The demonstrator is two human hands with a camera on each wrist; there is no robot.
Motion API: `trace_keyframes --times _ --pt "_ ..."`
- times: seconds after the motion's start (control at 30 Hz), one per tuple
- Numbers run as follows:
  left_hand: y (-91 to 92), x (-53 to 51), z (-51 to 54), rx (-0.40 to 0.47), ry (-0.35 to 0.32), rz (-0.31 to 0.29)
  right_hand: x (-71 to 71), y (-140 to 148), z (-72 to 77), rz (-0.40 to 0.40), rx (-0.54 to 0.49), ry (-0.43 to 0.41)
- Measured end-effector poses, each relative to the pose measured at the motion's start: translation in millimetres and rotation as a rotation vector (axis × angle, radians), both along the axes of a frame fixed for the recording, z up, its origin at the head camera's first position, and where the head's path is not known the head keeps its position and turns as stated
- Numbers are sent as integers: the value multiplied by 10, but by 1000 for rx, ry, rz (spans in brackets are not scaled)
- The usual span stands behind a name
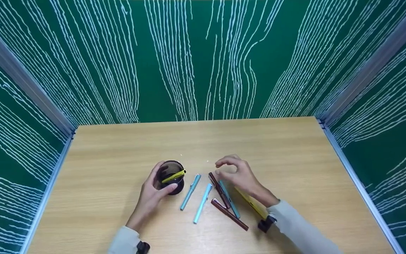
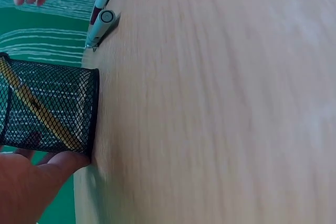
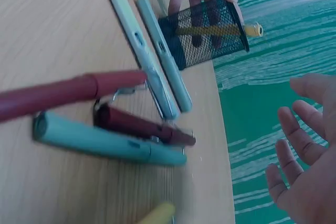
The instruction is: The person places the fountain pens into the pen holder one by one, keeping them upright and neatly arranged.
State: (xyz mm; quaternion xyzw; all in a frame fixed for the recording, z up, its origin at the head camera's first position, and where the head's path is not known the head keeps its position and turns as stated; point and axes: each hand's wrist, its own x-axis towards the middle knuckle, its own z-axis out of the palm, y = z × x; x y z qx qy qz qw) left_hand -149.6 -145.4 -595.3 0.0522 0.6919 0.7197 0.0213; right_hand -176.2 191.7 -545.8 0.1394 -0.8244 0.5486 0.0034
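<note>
Nearest us, a pale sleeve (image 1: 123,241) leads to the left hand (image 1: 151,195), gripping a mesh cup (image 2: 68,90) with a yellow pen (image 1: 173,176) inside. Rightward on the table (image 1: 277,148) we see two light-blue pens (image 1: 190,192), two brown pens (image 1: 230,215), then the right hand (image 1: 242,176), loosely bent and empty.

Our arms (image 1: 303,227) reach forward and inward in pale sleeves (image 1: 123,240). We curve our left hand (image 1: 150,195) in a clasp, thumb opposite the fingers. Our right hand (image 1: 241,176) hovers apart from it, its fingers loosely bent, with a gap between thumb and index tips.
</note>
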Motion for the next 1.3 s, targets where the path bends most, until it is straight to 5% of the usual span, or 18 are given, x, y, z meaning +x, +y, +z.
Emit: trace_keyframes --times 0.4,1.07,1.3 --pt "27 -8 -6 47 7 -21 158 331 -120 -80 -8 14" --pt "54 8 14 46 8 -5 583 671 -585 -201 59 -152" --pt "63 -7 -1 59 30 -10 672 709 -643 -249 110 -88"
